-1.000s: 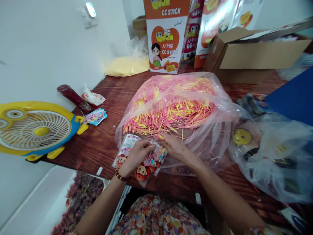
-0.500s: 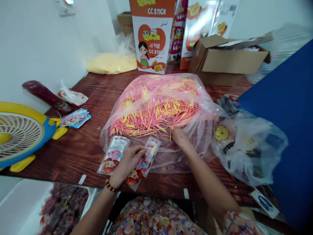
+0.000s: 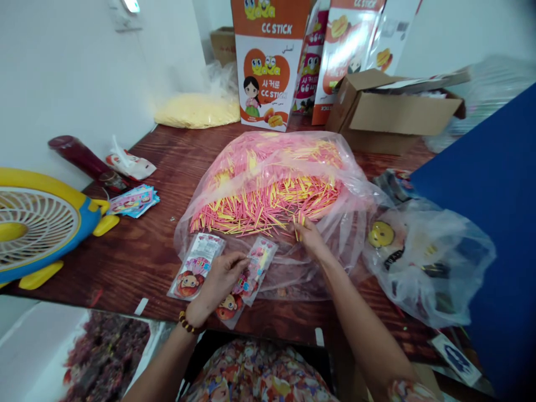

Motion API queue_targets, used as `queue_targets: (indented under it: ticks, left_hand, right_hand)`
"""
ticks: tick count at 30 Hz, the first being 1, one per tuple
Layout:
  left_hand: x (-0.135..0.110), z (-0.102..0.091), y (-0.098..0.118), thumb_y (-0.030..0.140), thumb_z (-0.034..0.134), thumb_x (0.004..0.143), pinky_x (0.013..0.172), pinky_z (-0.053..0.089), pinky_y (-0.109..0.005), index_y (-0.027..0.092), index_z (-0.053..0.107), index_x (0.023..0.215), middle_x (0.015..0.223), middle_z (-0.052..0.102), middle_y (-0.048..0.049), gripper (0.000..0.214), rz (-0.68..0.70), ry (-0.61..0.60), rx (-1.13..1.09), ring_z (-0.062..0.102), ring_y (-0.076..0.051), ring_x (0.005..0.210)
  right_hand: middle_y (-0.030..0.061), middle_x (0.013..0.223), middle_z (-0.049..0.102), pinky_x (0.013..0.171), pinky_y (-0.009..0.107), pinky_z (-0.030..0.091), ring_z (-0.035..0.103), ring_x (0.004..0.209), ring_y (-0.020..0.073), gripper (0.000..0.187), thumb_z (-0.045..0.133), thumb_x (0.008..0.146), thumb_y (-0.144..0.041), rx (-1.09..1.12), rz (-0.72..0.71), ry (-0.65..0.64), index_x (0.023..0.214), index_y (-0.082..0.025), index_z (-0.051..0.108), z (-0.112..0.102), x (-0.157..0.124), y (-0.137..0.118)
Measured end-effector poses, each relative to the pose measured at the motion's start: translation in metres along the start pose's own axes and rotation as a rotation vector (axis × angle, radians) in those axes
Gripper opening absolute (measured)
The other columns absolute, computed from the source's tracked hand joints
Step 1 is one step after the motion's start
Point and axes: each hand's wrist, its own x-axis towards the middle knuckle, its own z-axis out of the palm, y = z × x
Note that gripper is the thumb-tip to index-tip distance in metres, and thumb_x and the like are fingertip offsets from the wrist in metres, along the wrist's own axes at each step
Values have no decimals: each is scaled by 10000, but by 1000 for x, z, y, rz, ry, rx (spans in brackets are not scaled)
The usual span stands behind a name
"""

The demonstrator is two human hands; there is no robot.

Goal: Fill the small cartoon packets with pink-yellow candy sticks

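A large clear plastic bag (image 3: 293, 279) lies open on the table, heaped with thin pink and yellow sticks (image 3: 255, 206). At the heap's front edge, my right hand (image 3: 309, 237) is closed, pinching a few yellow and pink sticks (image 3: 298, 226). My left hand (image 3: 224, 276) is closed with thumb and fingers together on a printed clear packet (image 3: 257, 268). Part of that packet is hidden under the hand, and another printed packet end (image 3: 229, 310) shows below it. To the left lies a stack of similar packets (image 3: 196, 268) with a cartoon face.
A yellow and blue fan (image 3: 37, 223), a dark red bottle (image 3: 79, 159), a tissue pack (image 3: 132, 164) and blue packets (image 3: 136, 201) stand left. Cartons (image 3: 263, 84) and an open cardboard box (image 3: 397, 114) are behind. A plastic bag (image 3: 431, 262) lies right, by a blue panel (image 3: 494, 223).
My right hand has drawn back slightly from the heap and turned, and sticks now show upright between its fingers. My left hand stays at the packet. The whole view has shifted slightly.
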Motion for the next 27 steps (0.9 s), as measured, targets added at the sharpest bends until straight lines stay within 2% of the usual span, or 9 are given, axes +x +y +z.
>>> queue_targets:
  ticks: [2,4,6,12,15,17,21,24,27]
  left_hand:
    - [1,2,0,397,547,911,623,427,-249,190,675,771,691,664,-7,281,0,-7,-11,590,-159,640]
    - [2,3,2,388,559,902,622,425,-247,190,670,755,680,657,-4,270,4,-4,-13,583,-157,636]
    - [2,3,5,381,566,896,621,421,-245,191,665,744,674,651,-1,264,8,4,-11,573,-153,630]
    - [3,1,13,393,592,875,605,419,-240,184,662,730,657,640,0,264,-16,23,-62,555,-145,613]
    - [5,3,15,394,622,848,596,426,-235,173,664,725,656,638,-2,256,-40,42,-141,558,-140,612]
    - [6,5,15,391,641,834,596,433,-232,167,666,725,656,638,-2,250,-56,60,-196,563,-138,615]
    - [7,6,16,381,650,841,616,448,-231,159,679,740,678,657,-7,245,-51,65,-248,579,-136,633]
    - [5,7,21,383,648,855,625,453,-227,161,700,769,696,671,-7,244,-31,49,-279,583,-132,643]
    - [4,8,26,388,676,836,608,450,-217,162,714,772,680,667,2,238,-23,46,-319,575,-121,622]
  right_hand:
    - [-25,684,573,685,330,495,553,639,174,282,613,747,-479,387,-4,-32,893,-244,556,3,-2,0]
    - [-34,685,573,716,338,498,562,655,171,336,675,678,-476,573,-9,-37,898,-244,570,6,-3,-3]
    - [-23,733,600,752,339,492,574,699,174,327,671,681,-465,551,-44,6,898,-239,577,7,-3,-4]
    - [11,865,646,859,348,460,582,848,202,175,565,787,-395,184,-168,41,870,-241,562,10,-4,1]
    - [13,848,649,866,351,459,582,842,201,166,530,813,-384,155,-167,40,875,-237,576,12,-5,0]
    - [1,794,644,843,346,471,586,797,192,184,552,800,-389,238,-159,74,887,-231,589,12,-8,-6]
    - [-41,736,630,736,330,519,616,672,162,257,681,734,-392,676,-99,38,921,-240,591,14,-26,-42]
    - [-34,800,658,753,336,547,664,723,162,223,700,775,-345,923,-111,-76,959,-256,612,19,-51,-83]
    - [-30,801,663,824,347,550,688,785,168,157,690,803,-304,1045,-179,-118,938,-256,624,29,-72,-116]
